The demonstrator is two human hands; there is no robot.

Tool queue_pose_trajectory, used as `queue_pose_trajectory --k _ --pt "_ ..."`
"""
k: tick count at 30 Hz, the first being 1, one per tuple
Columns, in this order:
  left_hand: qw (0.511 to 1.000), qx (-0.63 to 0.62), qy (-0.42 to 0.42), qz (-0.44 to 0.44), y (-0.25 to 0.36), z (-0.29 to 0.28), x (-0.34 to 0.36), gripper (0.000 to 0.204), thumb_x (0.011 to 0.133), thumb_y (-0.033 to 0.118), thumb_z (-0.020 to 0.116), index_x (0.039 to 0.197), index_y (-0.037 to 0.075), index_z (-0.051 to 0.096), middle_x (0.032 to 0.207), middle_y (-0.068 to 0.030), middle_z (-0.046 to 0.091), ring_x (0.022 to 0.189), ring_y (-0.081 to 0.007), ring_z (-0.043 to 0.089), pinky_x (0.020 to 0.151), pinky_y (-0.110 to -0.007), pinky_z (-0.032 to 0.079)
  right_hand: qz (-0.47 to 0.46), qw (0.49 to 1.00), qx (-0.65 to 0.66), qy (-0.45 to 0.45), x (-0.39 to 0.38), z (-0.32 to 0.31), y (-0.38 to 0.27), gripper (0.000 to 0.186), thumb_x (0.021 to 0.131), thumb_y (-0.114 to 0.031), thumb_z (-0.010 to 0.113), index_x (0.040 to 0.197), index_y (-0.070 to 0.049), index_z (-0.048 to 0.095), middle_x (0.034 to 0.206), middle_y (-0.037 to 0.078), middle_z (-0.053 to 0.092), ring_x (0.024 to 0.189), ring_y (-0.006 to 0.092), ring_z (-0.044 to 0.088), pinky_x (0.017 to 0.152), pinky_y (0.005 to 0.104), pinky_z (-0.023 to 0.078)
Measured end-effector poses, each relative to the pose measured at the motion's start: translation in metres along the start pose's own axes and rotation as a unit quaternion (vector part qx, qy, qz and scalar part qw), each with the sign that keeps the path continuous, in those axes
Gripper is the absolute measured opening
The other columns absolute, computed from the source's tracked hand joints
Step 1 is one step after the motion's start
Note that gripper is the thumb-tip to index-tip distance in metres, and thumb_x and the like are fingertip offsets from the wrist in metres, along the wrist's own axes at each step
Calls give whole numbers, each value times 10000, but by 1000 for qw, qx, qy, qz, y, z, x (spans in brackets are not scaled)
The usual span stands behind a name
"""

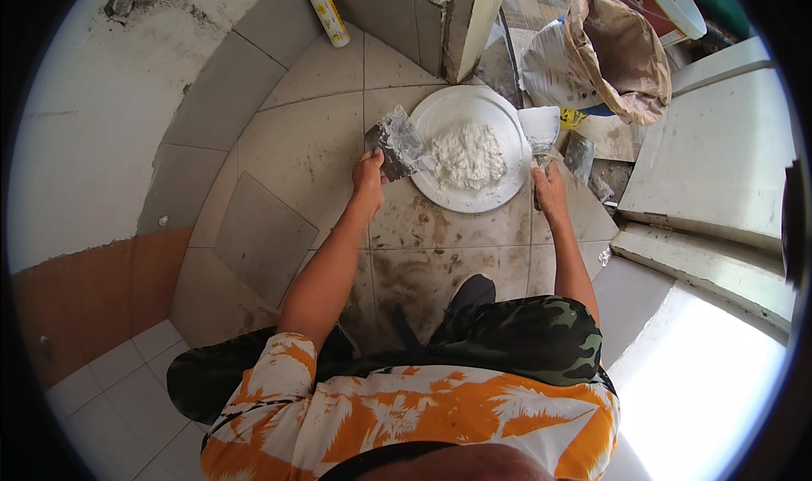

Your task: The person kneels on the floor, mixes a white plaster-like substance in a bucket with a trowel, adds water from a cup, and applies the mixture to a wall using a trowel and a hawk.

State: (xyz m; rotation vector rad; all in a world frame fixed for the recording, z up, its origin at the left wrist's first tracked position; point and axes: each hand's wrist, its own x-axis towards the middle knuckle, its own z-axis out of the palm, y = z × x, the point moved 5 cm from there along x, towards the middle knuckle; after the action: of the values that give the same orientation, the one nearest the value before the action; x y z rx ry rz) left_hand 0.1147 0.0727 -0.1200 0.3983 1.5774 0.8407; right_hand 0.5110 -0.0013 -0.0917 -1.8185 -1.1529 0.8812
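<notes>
A round white tray point(452, 101) lies on the tiled floor in front of me, with a heap of wet white plaster point(468, 158) in its middle. My left hand point(369, 179) is closed on a flat, dark, plaster-smeared spreader point(392, 143), held by its lower edge at the tray's left rim. At the right rim, my right hand point(550, 190) grips the handle of a putty knife point(540, 128). White plaster coats its wide blade, which points away from me. My fingers hide most of the handle.
An open brown paper sack point(622, 58) stands at the far right, with a bucket point(664, 8) behind it. Against the far wall rests a white and yellow tube point(326, 12). A door post point(474, 24) rises beyond the tray. A loose grey tile point(264, 236) lies at the left.
</notes>
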Motion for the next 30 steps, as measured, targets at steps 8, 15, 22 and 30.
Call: queue_pose_trajectory --k 8,15,22,30 --pt "999 32 2 17 -11 29 9 316 987 310 574 1139 35 614 1134 -48 618 1034 -164 498 958 -352 356 57 996 -53 -53 34 22 13 451 938 -338 546 1144 63 553 1006 235 637 909 307 611 840 387 463" --pt "998 50 -20 -17 -19 31 29 392 960 350 586 1286 132 594 1259 -34 593 1088 -151 495 950 -351 349 132 978 160 -2 36 21 36 429 903 -302 597 1176 29 575 1106 111 631 994 244 581 912 368 440" --pt "999 -11 38 -30 -22 33 19 348 967 366 584 1207 116 603 1096 1 607 969 -143 531 881 -367 395 49 997 -60 -25 54 12 35 442 908 -327 572 1152 41 587 1065 198 661 977 302 612 905 392 444" --pt "990 -74 74 -95 -48 46 -15 284 993 342 565 1193 148 618 1088 23 606 912 -133 532 846 -341 418 -4 985 -70 -158 99 24 -1 499 913 -372 543 1242 3 560 1137 232 642 1060 333 602 955 396 421"
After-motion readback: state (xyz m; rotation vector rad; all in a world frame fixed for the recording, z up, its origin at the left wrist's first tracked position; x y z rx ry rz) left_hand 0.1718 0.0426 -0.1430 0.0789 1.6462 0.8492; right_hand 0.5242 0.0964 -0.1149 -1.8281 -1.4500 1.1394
